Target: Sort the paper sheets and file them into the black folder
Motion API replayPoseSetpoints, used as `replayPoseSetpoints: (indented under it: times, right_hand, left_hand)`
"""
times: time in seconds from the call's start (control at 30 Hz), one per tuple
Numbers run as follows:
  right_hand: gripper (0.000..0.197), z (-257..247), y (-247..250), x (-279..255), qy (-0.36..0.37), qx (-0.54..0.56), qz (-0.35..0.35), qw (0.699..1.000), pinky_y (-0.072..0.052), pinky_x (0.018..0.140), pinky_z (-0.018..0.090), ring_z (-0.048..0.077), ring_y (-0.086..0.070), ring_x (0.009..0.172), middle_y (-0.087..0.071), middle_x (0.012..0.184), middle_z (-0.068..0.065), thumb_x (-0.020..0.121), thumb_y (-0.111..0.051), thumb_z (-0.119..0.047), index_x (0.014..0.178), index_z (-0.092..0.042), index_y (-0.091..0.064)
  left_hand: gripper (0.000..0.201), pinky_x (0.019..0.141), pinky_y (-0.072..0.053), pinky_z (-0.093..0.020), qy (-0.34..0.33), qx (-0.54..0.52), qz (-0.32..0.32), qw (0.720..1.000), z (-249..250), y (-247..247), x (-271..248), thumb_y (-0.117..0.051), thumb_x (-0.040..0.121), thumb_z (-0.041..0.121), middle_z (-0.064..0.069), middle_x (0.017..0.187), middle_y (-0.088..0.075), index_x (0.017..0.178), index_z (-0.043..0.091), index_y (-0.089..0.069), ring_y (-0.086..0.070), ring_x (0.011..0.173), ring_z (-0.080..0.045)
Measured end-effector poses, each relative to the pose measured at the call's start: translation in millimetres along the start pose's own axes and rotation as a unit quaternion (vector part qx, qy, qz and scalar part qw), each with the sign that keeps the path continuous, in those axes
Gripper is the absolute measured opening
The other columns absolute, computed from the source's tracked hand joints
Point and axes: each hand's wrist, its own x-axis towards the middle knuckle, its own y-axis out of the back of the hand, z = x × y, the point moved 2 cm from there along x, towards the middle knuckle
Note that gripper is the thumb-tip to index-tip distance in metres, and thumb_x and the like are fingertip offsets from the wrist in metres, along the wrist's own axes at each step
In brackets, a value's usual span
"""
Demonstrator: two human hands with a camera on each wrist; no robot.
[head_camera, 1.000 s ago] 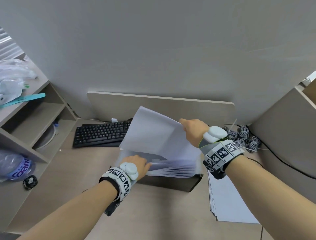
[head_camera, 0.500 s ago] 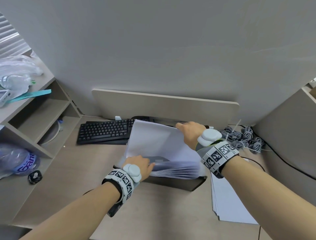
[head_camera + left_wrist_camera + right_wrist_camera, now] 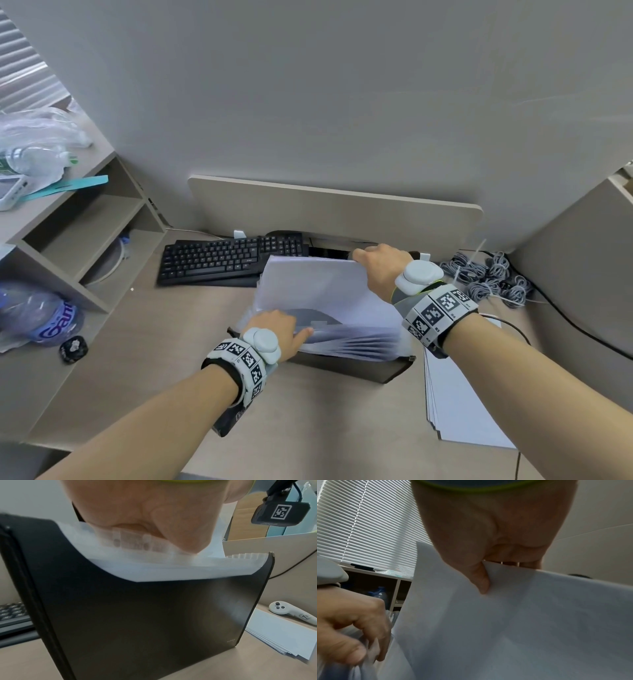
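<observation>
The black folder (image 3: 342, 368) stands upright on the desk, its translucent dividers (image 3: 352, 339) fanned open. My right hand (image 3: 380, 270) pinches the top edge of a white paper sheet (image 3: 318, 291), whose lower part sits down among the dividers. The thumb lies on the sheet's (image 3: 522, 615) near face in the right wrist view. My left hand (image 3: 274, 329) grips the dividers (image 3: 154, 563) at the folder's (image 3: 145, 615) left top, fingers curled over them. A stack of white sheets (image 3: 459, 407) lies flat on the desk to the folder's right.
A black keyboard (image 3: 226, 257) lies behind the folder on the left. Bundled grey cables (image 3: 486, 277) sit at the back right. A shelf unit (image 3: 68, 233) with a water bottle (image 3: 37, 315) stands at the left. A white controller (image 3: 291, 612) rests beyond the paper stack (image 3: 283, 632).
My right hand has moved down and slightly back, lowering the sheet deeper into the folder. The left hand has stayed on the dividers.
</observation>
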Motion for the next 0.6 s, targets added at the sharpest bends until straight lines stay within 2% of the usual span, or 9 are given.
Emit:
replayPoseSetpoints:
  times: [0.13, 0.2, 0.3, 0.37, 0.43, 0.6]
  right_hand:
    - [0.017, 1.4, -9.8, 0.2, 0.005, 0.018, 0.043, 0.999, -0.038, 0.064, 0.033, 0.025, -0.048, 0.093, -0.058, 0.103, 0.001, 0.091, -0.042, -0.024, 0.107, -0.019, -0.045]
    - [0.028, 2.8, -13.8, 0.1, 0.008, 0.023, 0.037, 0.999, -0.04, 0.068, 0.034, 0.025, -0.05, 0.102, -0.058, 0.109, 0.001, 0.093, -0.043, -0.038, 0.113, -0.019, -0.045]
    - [0.039, 3.7, -16.1, -0.1, 0.004, 0.023, 0.036, 0.999, -0.041, 0.07, 0.034, 0.025, -0.05, 0.108, -0.057, 0.112, 0.0, 0.092, -0.046, -0.049, 0.117, -0.019, -0.047]
    - [0.037, 3.8, -16.1, 0.3, 0.003, 0.02, 0.045, 0.999, -0.042, 0.071, 0.034, 0.024, -0.051, 0.108, -0.057, 0.112, 0.0, 0.093, -0.044, -0.048, 0.115, -0.018, -0.048]
    - [0.028, 3.5, -17.4, 0.2, 0.002, 0.02, 0.052, 0.998, -0.041, 0.07, 0.034, 0.025, -0.051, 0.105, -0.057, 0.11, 0.001, 0.096, -0.042, -0.04, 0.111, -0.017, -0.05]
    - [0.022, 5.1, -21.7, 1.5, -0.013, 0.043, 0.043, 0.998, -0.042, 0.069, 0.033, 0.027, -0.052, 0.1, -0.058, 0.104, 0.003, 0.097, -0.039, -0.03, 0.102, -0.016, -0.055]
  left_hand:
    - [0.061, 0.065, -0.048, -0.033, -0.008, -0.009, -0.002, 1.0, 2.2, -3.3, 0.0, -0.024, 0.097, 0.058, -0.005, 0.079, -0.067, 0.077, 0.016, -0.064, -0.061, 0.071, -0.025]
    - [0.059, 0.067, -0.046, -0.033, -0.017, -0.005, -0.002, 1.0, 4.2, -4.3, -0.2, -0.023, 0.098, 0.056, -0.005, 0.081, -0.067, 0.077, 0.017, -0.063, -0.06, 0.072, -0.026]
    - [0.059, 0.071, -0.047, -0.034, -0.03, 0.007, -0.001, 1.0, 5.5, -5.9, -1.0, -0.021, 0.099, 0.053, -0.003, 0.081, -0.068, 0.075, 0.017, -0.063, -0.058, 0.072, -0.024]
    - [0.059, 0.074, -0.047, -0.033, -0.033, 0.013, 0.003, 0.999, 5.1, -6.4, -1.6, -0.02, 0.099, 0.051, -0.003, 0.086, -0.069, 0.082, 0.018, -0.065, -0.062, 0.078, -0.025]
    - [0.057, 0.073, -0.044, -0.032, -0.03, 0.014, -0.001, 0.999, 5.0, -6.2, -2.8, -0.02, 0.1, 0.051, -0.004, 0.089, -0.07, 0.086, 0.018, -0.066, -0.063, 0.082, -0.027]
    - [0.063, 0.072, -0.047, -0.032, -0.011, -0.008, -0.03, 0.999, 0.5, -4.8, -0.8, -0.019, 0.099, 0.053, -0.007, 0.088, -0.07, 0.085, 0.016, -0.068, -0.061, 0.077, -0.026]
